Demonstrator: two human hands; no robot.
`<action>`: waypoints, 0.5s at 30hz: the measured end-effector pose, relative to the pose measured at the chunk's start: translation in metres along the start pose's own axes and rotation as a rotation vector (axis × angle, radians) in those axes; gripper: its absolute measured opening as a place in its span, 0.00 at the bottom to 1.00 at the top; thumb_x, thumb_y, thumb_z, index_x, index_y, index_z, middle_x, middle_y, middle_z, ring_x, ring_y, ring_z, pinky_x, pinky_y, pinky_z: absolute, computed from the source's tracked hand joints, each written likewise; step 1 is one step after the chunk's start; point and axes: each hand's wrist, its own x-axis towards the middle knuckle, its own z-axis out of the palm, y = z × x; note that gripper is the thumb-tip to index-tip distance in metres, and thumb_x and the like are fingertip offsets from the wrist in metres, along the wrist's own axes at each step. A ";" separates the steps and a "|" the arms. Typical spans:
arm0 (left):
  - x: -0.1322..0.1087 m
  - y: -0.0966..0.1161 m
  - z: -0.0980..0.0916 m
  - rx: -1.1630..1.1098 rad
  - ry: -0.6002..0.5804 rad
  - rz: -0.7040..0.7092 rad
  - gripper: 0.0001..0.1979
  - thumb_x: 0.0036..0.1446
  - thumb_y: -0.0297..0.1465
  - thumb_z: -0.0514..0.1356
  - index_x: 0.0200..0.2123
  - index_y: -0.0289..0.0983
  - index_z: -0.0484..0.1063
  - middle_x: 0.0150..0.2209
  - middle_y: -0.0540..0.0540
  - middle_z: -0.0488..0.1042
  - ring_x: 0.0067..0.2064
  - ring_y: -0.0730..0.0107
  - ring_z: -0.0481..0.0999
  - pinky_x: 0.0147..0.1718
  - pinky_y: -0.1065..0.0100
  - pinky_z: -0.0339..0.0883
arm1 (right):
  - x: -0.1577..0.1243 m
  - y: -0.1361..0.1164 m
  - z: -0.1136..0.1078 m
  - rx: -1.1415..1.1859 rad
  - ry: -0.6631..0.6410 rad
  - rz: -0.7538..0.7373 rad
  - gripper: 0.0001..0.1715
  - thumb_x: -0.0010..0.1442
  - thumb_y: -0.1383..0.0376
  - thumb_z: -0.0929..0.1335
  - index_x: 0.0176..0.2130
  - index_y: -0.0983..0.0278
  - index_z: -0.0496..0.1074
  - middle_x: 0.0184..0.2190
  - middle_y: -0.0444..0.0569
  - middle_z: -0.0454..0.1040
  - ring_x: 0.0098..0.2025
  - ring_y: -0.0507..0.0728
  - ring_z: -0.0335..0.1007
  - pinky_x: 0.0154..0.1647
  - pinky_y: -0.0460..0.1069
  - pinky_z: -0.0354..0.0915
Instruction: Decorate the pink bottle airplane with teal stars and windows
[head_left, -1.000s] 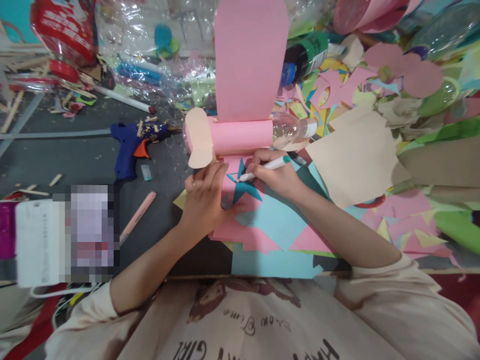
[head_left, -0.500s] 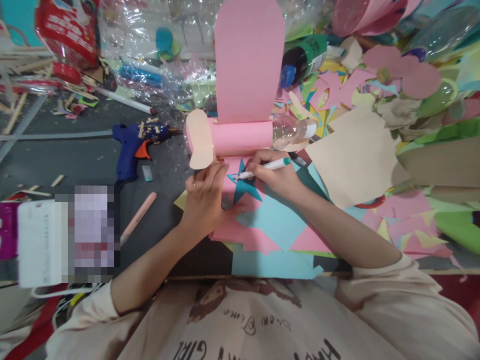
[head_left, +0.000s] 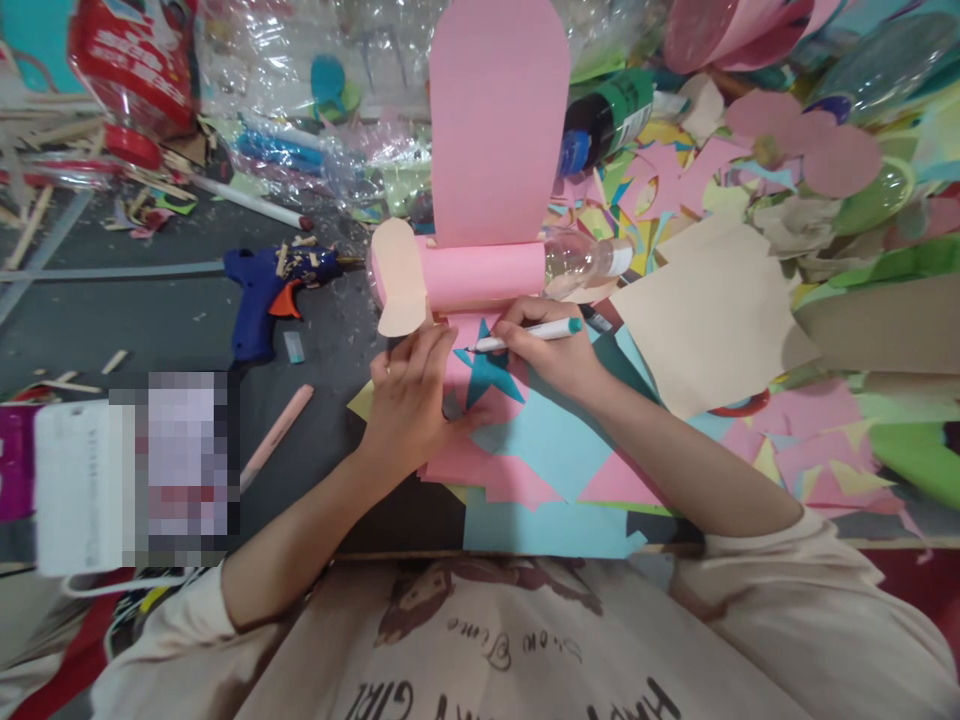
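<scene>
A teal star [head_left: 493, 383] is coloured on pink paper [head_left: 465, 328] in the middle of the table. My right hand [head_left: 551, 350] grips a white marker [head_left: 541, 332] with a green end, its tip at the star's left point. Lying flat with fingers stretched out, my left hand [head_left: 412, 400] presses on the pink paper left of the star. Just beyond my hands lies a clear bottle [head_left: 574, 262] wrapped in pink paper, with a beige paper piece [head_left: 401, 280] at its left end. A tall pink paper panel [head_left: 499, 120] rises behind it.
A blue glue gun [head_left: 259, 295] and a pink marker [head_left: 277, 430] lie to the left. Light blue paper [head_left: 559, 440] is under my right wrist. Beige paper [head_left: 712, 310] and many scraps cover the right. A red-labelled bottle [head_left: 139, 70] stands at the back left.
The star's left point, an outline with a pale middle before, is now filled with teal. The marker tip has shifted slightly; my left hand stays in place.
</scene>
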 end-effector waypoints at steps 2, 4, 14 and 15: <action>0.000 0.000 0.000 -0.006 0.001 0.006 0.40 0.56 0.53 0.63 0.64 0.36 0.60 0.64 0.30 0.67 0.62 0.42 0.69 0.54 0.50 0.58 | 0.000 0.000 0.000 0.001 -0.004 0.015 0.12 0.52 0.63 0.67 0.19 0.62 0.67 0.18 0.41 0.70 0.22 0.50 0.63 0.24 0.46 0.60; 0.001 0.000 -0.001 -0.007 0.006 0.009 0.40 0.56 0.53 0.62 0.64 0.36 0.61 0.63 0.30 0.67 0.61 0.42 0.69 0.53 0.50 0.58 | 0.000 0.000 0.000 0.018 -0.015 0.027 0.11 0.50 0.64 0.66 0.18 0.61 0.66 0.18 0.42 0.71 0.22 0.50 0.64 0.24 0.46 0.61; 0.002 0.002 -0.002 0.026 -0.005 0.004 0.43 0.54 0.52 0.65 0.64 0.33 0.61 0.63 0.28 0.68 0.61 0.41 0.70 0.54 0.50 0.59 | -0.001 0.000 0.001 0.041 -0.005 -0.003 0.11 0.52 0.64 0.65 0.20 0.61 0.65 0.19 0.41 0.69 0.23 0.50 0.66 0.27 0.47 0.65; 0.001 0.002 -0.002 0.026 -0.001 0.009 0.43 0.54 0.52 0.65 0.64 0.33 0.61 0.63 0.28 0.67 0.61 0.41 0.69 0.54 0.50 0.58 | -0.001 -0.001 0.001 0.040 0.000 -0.012 0.11 0.53 0.64 0.66 0.21 0.61 0.65 0.19 0.41 0.69 0.22 0.50 0.65 0.27 0.47 0.65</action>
